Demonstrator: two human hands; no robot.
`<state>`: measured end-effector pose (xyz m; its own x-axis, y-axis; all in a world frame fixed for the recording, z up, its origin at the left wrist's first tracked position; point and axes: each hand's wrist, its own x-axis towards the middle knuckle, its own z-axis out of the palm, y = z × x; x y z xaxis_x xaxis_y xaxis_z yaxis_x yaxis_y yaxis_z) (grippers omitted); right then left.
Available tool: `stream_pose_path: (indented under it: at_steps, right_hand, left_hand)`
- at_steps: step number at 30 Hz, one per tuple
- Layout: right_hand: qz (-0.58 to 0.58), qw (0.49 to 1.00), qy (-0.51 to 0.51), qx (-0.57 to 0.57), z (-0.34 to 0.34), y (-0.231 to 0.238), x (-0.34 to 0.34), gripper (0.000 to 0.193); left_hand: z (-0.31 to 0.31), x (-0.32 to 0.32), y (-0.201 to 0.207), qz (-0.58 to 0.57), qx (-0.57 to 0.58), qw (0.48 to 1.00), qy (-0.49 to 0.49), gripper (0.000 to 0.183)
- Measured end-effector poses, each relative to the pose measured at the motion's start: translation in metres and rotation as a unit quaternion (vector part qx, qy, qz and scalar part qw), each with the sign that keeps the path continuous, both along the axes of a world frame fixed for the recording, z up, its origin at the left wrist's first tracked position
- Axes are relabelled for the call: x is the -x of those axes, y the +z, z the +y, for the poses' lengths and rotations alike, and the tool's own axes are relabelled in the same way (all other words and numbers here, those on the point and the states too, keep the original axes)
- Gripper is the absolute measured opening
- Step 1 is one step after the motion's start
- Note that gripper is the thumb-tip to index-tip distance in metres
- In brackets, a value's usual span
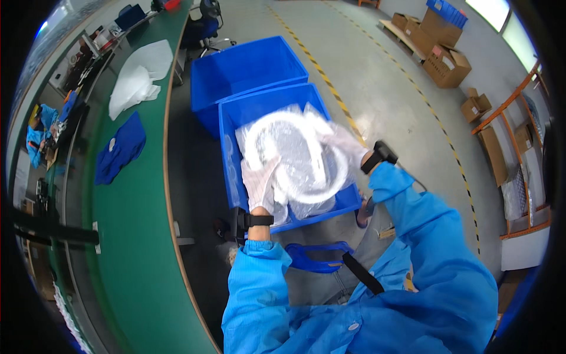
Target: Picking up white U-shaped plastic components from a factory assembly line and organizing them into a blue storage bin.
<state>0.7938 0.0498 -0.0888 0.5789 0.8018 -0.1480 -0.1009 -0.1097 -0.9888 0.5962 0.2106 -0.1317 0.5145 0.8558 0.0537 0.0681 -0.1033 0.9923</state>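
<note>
In front of me is a blue plastic bin [225,171] with several clear-bagged white parts in it. At its top lies or hovers a white ring-shaped part [257,138] in crinkled clear plastic, its curved tubes forming loops; whether it touches the bags beneath I cannot tell. My left hand [259,182], in a pale glove, grips its near left side, thumb on top and the other fingers partly hidden. On the far right side my right hand [345,141], gloved and slightly blurred, is closed on the edge of the same bagged part.
A second blue bin [250,68] stands just behind the first. Along the left runs a green-topped workbench [132,236] with a blue cloth [121,148] and white sheets [138,76]. A blue stool [318,258] is close to my legs. Cardboard boxes [446,65] line the right wall.
</note>
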Motion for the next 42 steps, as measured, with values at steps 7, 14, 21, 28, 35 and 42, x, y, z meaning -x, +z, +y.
stream_pose_path:
  at_steps: [7,14,21,28,35,42]
  right_hand:
    - [-0.054,0.978,-0.018,0.198,0.082,-0.312,-0.080,0.075]
    - [-0.005,0.990,0.028,0.140,0.219,-0.438,-0.159,0.083]
    - [-0.063,0.984,-0.051,0.161,0.267,-0.552,-0.224,0.098]
    - [-0.096,0.945,-0.106,0.295,0.309,-0.512,-0.192,0.098]
    - [-0.250,0.934,-0.088,0.241,0.301,-0.518,-0.178,0.072]
    - [-0.374,0.849,-0.247,0.279,0.324,-0.513,-0.162,0.050]
  left_hand:
    - [0.085,-0.081,-0.209,-0.015,0.297,0.954,-0.026,0.063]
    - [0.230,-0.180,-0.354,0.106,0.282,0.953,-0.039,0.060]
    - [0.290,-0.254,-0.425,0.113,0.263,0.956,-0.064,0.067]
    - [0.327,-0.241,-0.442,0.118,0.268,0.952,-0.088,0.062]
    - [0.317,-0.241,-0.444,0.123,0.234,0.964,-0.041,0.054]
    - [0.329,-0.233,-0.447,0.464,-0.230,0.855,0.020,0.100]
